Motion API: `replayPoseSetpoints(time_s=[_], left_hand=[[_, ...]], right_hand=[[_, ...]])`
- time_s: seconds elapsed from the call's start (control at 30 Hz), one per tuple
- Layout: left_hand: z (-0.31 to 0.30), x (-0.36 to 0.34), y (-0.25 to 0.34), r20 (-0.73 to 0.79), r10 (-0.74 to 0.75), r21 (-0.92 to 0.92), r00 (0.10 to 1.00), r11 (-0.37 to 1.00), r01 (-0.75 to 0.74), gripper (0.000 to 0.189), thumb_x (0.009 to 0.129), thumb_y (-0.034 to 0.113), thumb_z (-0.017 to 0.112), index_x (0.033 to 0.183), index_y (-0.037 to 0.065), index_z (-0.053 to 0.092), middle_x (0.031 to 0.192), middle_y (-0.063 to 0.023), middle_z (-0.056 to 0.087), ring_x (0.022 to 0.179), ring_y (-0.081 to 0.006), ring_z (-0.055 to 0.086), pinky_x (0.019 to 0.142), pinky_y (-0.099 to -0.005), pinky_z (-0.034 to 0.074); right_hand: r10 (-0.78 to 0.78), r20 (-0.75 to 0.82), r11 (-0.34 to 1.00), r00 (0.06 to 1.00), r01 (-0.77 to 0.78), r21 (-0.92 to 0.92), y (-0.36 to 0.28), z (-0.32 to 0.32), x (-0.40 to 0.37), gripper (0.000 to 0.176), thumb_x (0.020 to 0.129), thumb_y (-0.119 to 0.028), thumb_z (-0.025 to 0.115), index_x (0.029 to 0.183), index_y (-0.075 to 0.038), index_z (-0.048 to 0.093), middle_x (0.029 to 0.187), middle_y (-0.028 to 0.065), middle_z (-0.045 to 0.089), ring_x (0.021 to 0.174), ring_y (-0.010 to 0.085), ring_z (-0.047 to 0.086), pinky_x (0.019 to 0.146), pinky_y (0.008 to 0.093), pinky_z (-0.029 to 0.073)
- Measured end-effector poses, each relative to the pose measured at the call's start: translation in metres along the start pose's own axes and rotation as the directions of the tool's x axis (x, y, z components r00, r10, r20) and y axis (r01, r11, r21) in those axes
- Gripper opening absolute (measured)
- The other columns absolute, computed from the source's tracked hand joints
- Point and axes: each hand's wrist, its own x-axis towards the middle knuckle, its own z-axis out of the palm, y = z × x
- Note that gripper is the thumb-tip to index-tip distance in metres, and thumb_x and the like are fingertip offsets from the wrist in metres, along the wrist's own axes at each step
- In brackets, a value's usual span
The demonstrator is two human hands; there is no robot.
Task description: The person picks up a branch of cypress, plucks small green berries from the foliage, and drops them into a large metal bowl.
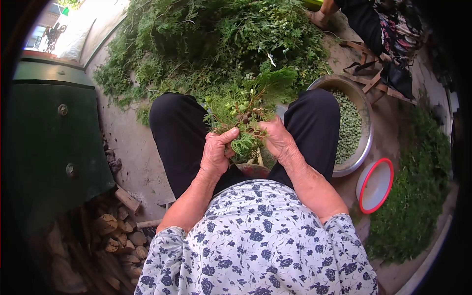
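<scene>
My left hand [218,151] is closed around the lower part of a leafy evergreen sprig [246,105], thumb on top. The sprig has flat, scaly green foliage, with pale green cones and a few brown ones among it. My right hand [278,138] is closed at the sprig's right side, its fingertips partly hidden in the foliage. Both hands are above my lap, between my knees. Beside my right knee stands a wide metal basin [365,142] holding many small green cones [348,125].
A large heap of cut evergreen branches [196,44] lies beyond my knees. A red-rimmed white basin [376,186] and more greenery [410,211] are at the right. Another person's hand [319,18] is near a wooden stool [376,81]. Stacked firewood [120,236] and a green cabinet [56,132] stand left.
</scene>
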Motion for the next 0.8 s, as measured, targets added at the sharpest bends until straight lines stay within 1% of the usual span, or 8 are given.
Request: replayPoseSetpoints(time_s=[0.03, 0.1, 0.2, 0.3, 0.53, 0.63, 0.7, 0.8], left_hand=[[0.003, -0.002, 0.002, 0.004, 0.002, -0.022, 1.0, 1.0, -0.001, 0.01, 0.077, 0.011, 0.068, 0.08, 0.008, 0.059, 0.061, 0.0059, 0.05, 0.041, -0.0021, 0.035, 0.036, -0.0177, 0.022], [0.002, -0.002, 0.002, 0.006, 0.003, -0.043, 1.0, 0.999, -0.003, 0.01, 0.077, 0.012, 0.068, 0.081, 0.008, 0.059, 0.061, 0.0055, 0.05, 0.041, -0.0022, 0.035, 0.035, -0.0177, 0.022], [0.001, 0.002, -0.001, 0.049, 0.008, -0.035, 0.999, 0.999, -0.006, 0.01, 0.077, 0.011, 0.068, 0.081, 0.007, 0.059, 0.06, 0.0048, 0.05, 0.04, -0.0024, 0.034, 0.035, -0.0181, 0.021], [0.001, 0.001, 0.0, 0.033, 0.019, -0.025, 0.999, 1.0, -0.018, 0.011, 0.078, 0.011, 0.067, 0.082, 0.006, 0.059, 0.059, 0.0043, 0.05, 0.039, -0.0027, 0.033, 0.035, -0.0188, 0.022], [0.001, 0.006, -0.005, 0.052, 0.024, -0.01, 0.998, 1.0, -0.024, 0.012, 0.077, 0.011, 0.068, 0.083, 0.005, 0.059, 0.058, 0.0049, 0.047, 0.04, -0.0029, 0.033, 0.036, -0.0198, 0.023], [0.012, 0.0, -0.002, 0.011, 0.038, -0.018, 0.999, 0.999, -0.038, 0.013, 0.076, 0.011, 0.07, 0.083, 0.006, 0.06, 0.06, 0.0062, 0.047, 0.042, -0.0025, 0.034, 0.037, -0.0191, 0.024], [0.014, -0.001, -0.001, -0.01, 0.038, -0.02, 0.999, 0.999, -0.038, 0.014, 0.076, 0.011, 0.07, 0.085, 0.007, 0.061, 0.063, 0.0074, 0.047, 0.044, -0.002, 0.035, 0.038, -0.0184, 0.024], [0.007, 0.005, -0.003, 0.034, 0.051, -0.024, 0.998, 0.998, -0.05, 0.014, 0.077, 0.014, 0.071, 0.081, 0.007, 0.06, 0.059, 0.0058, 0.048, 0.041, -0.003, 0.035, 0.036, -0.0195, 0.024]], right_hand=[[0.001, 0.0, 1.0, 1.0, -0.001, 0.0, -0.003, 0.002, -0.002, 0.027, 0.082, -0.009, 0.064, 0.108, -0.004, 0.056, 0.097, 0.0031, 0.062, 0.083, 0.012, 0.058, 0.062, 0.0242, 0.046], [0.212, 0.024, 0.975, 0.977, -0.213, 0.058, -0.007, 0.006, -0.006, 0.027, 0.082, -0.009, 0.065, 0.108, -0.005, 0.058, 0.097, 0.0019, 0.062, 0.082, 0.0116, 0.058, 0.061, 0.0239, 0.045], [0.236, 0.02, 0.966, 0.972, -0.237, 0.102, 0.004, 0.006, -0.006, 0.028, 0.081, -0.01, 0.066, 0.108, -0.004, 0.058, 0.098, 0.0023, 0.062, 0.083, 0.0114, 0.059, 0.063, 0.0251, 0.047], [0.132, 0.046, 0.989, 0.99, -0.135, 0.062, 0.0, 0.01, -0.007, 0.029, 0.082, -0.009, 0.065, 0.109, -0.004, 0.058, 0.098, 0.0033, 0.062, 0.085, 0.0118, 0.059, 0.068, 0.0259, 0.05], [0.166, -0.008, 0.982, 0.986, -0.164, 0.088, 0.003, 0.009, -0.005, 0.027, 0.083, -0.005, 0.063, 0.109, -0.002, 0.058, 0.098, 0.004, 0.062, 0.086, 0.0132, 0.06, 0.073, 0.0238, 0.051], [0.072, 0.013, 0.997, 0.997, -0.072, -0.009, 0.011, 0.002, -0.001, 0.028, 0.084, -0.007, 0.062, 0.11, -0.004, 0.055, 0.098, 0.0036, 0.061, 0.086, 0.0135, 0.059, 0.072, 0.0269, 0.051], [0.24, -0.15, 0.944, 0.959, -0.195, 0.265, 0.005, 0.004, -0.005, 0.029, 0.084, -0.011, 0.062, 0.111, -0.006, 0.051, 0.098, 0.0036, 0.06, 0.087, 0.0139, 0.058, 0.072, 0.0306, 0.05], [0.247, -0.252, 0.957, 0.936, -0.194, 0.217, -0.01, 0.022, -0.017, 0.03, 0.085, -0.014, 0.061, 0.112, -0.008, 0.048, 0.098, 0.0037, 0.058, 0.088, 0.0144, 0.056, 0.071, 0.0325, 0.048]])
